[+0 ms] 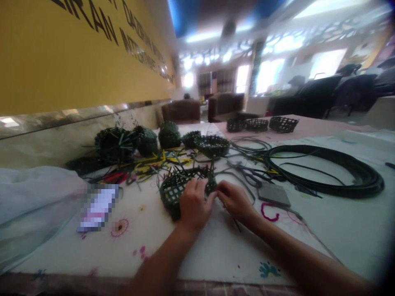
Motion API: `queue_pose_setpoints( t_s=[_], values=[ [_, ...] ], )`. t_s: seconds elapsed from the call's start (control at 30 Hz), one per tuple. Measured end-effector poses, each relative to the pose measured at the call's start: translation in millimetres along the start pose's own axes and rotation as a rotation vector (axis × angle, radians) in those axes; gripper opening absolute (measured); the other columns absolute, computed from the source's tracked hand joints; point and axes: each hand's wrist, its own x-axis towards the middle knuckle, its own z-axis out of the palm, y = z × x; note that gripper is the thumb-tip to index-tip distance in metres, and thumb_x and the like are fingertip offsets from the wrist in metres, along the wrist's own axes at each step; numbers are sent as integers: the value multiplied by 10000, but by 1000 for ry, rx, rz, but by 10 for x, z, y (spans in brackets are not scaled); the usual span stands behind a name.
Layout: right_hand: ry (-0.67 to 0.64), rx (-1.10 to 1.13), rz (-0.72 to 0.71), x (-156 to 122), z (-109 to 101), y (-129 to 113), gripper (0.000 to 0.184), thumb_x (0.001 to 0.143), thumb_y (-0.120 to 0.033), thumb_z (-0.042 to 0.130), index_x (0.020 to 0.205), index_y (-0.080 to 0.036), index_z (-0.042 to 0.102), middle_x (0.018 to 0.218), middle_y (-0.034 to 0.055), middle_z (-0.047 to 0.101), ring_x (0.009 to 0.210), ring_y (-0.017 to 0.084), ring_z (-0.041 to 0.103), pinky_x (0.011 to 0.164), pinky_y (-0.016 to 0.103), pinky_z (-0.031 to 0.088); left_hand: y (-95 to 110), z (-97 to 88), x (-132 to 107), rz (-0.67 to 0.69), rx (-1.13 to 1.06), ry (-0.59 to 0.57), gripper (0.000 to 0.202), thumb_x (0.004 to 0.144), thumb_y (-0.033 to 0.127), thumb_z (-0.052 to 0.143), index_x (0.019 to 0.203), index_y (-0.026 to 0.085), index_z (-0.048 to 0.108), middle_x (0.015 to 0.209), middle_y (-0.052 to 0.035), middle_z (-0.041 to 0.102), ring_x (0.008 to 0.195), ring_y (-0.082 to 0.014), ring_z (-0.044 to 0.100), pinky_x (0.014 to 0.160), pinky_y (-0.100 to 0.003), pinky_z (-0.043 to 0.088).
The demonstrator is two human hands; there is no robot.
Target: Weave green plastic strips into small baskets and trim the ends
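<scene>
Basket [171, 197], one, clasped by left hand [196, 201]; right hand [235, 201] pinched together at its edge; three baskets [257, 125] farthest back

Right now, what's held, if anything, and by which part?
The left hand holds the nearest basket by its right side; what, if anything, the right hand pinches is unclear.

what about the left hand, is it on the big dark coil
No, the left hand is on the front woven basket, well apart from the big dark coil.

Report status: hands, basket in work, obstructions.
Left hand on dark woven basket. Right hand at its right edge. Yellow strips beyond basket, clear of hands.
</scene>
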Motion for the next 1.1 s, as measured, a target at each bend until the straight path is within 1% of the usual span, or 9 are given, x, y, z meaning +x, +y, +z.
queue_pose_setpoints(
  t_s=[0.13,0.2,0.4,0.5,0.67,0.83,0.93,1.03,1.1],
  values=[
    [39,-43,-72,-38,40,-18,168,802,-252,490,644,-211,451,596,5,527,572,144,444,551,267,322,-1,-11,27,-44,-25,-47,281,834,190,681,1105,220,616,1050,-45,675,1026,-230,611,891,-342,493],
    [62,-41,-62,-60,72,-25,175,806,-255,495,645,-217,438,596,5,522,572,149,456,546,269,331,-6,-25,43,-75,-23,-64,261,829,194,684,1079,228,617,1025,-39,679,1005,-227,618,866,-333,488],
    [74,354,198,-85,129,-26,230,845,-395,543,718,-226,452,585,-33,513,483,136,524,461,245,400,18,-117,93,-138,-12,-92,230,811,233,702,1013,232,591,975,-32,655,942,-216,615,788,-302,456],
    [98,386,165,-83,147,-24,250,850,-414,556,723,-222,459,599,-33,515,486,130,526,463,243,411,40,-152,109,-146,21,-131,222,791,227,716,968,227,582,953,-30,642,932,-223,602,773,-305,440],
    [138,247,69,-93,168,-43,206,880,-349,498,725,-218,461,619,-19,515,519,130,506,502,248,408,44,-169,108,-134,8,-87,178,821,279,693,940,222,574,958,-34,627,917,-217,581,772,-302,422],
    [124,191,39,-114,161,-71,176,886,-304,482,735,-216,468,623,-14,532,547,132,516,529,245,412,88,-128,126,-164,62,-129,137,818,260,672,871,212,555,902,-31,622,876,-222,585,728,-301,409],
    [122,255,78,-106,171,-63,193,885,-324,493,728,-218,460,618,-24,517,520,128,519,514,247,421,91,-126,145,-156,71,-145,127,817,255,659,866,208,551,908,-40,626,889,-228,589,733,-304,411],
    [129,375,128,-74,171,-49,231,863,-382,532,720,-222,449,598,-37,502,484,125,521,475,246,420,46,-165,160,-123,-59,-178,152,786,195,675,884,219,561,922,-17,642,889,-200,598,747,-279,408],
    [131,441,153,-45,146,-53,255,831,-419,569,715,-223,454,580,-45,495,477,125,525,458,241,422,14,-190,167,-146,-159,-203,178,754,154,686,864,230,569,849,18,647,813,-171,602,707,-252,395]
  ],
)
